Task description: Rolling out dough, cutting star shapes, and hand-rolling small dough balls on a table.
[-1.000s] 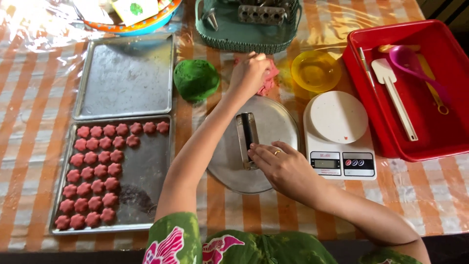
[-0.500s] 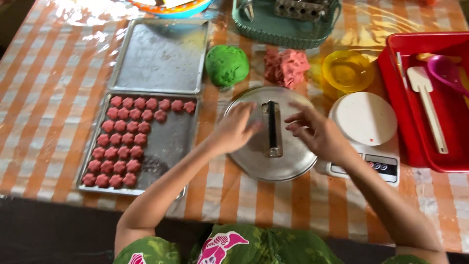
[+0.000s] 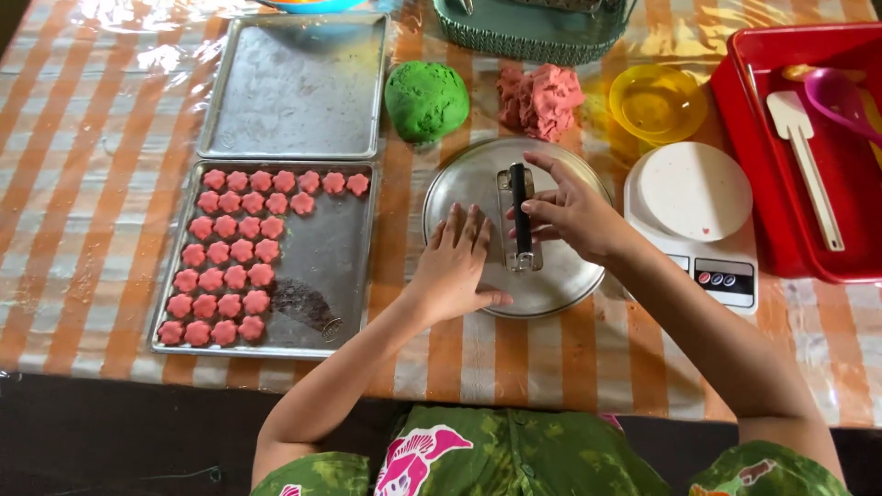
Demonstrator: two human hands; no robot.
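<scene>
Table [image 3: 83, 138]: orange-and-white striped cloth under clear glossy plastic, glare at the far edge. Dark floor below the near edge.

Two rectangular metal trays, left of the left hand. Far tray [image 3: 296, 87] bare, dull grey. Near tray [image 3: 322, 248] holds rows of small pink flower-shaped dough pieces [image 3: 234, 253], filling its left part.

Red plastic bin [image 3: 763, 165], right of the right hand, with a white spatula [image 3: 804, 156] and a purple scoop [image 3: 836, 92] inside.

Round metal plate [image 3: 560, 276], shiny, flat, under both hands. White kitchen scale [image 3: 694, 197] with round platform, touching the plate's right edge, just right of the right hand.

Green woven basket [image 3: 524, 37] at the far edge. Yellow translucent bowl [image 3: 657, 101] beyond the right hand. Green dough ball [image 3: 425, 96], rough surface, and a lumpy pink dough heap [image 3: 540, 96], both just beyond the plate.

Left hand [image 3: 455, 266]: flat, palm down, fingers together, pressed on the plate's left part.

Right hand [image 3: 574, 216]: fingertips pinching the sides of a narrow clear mould [image 3: 521, 262] with a black bar along it, lying lengthwise at the plate's centre, between the two hands.
</scene>
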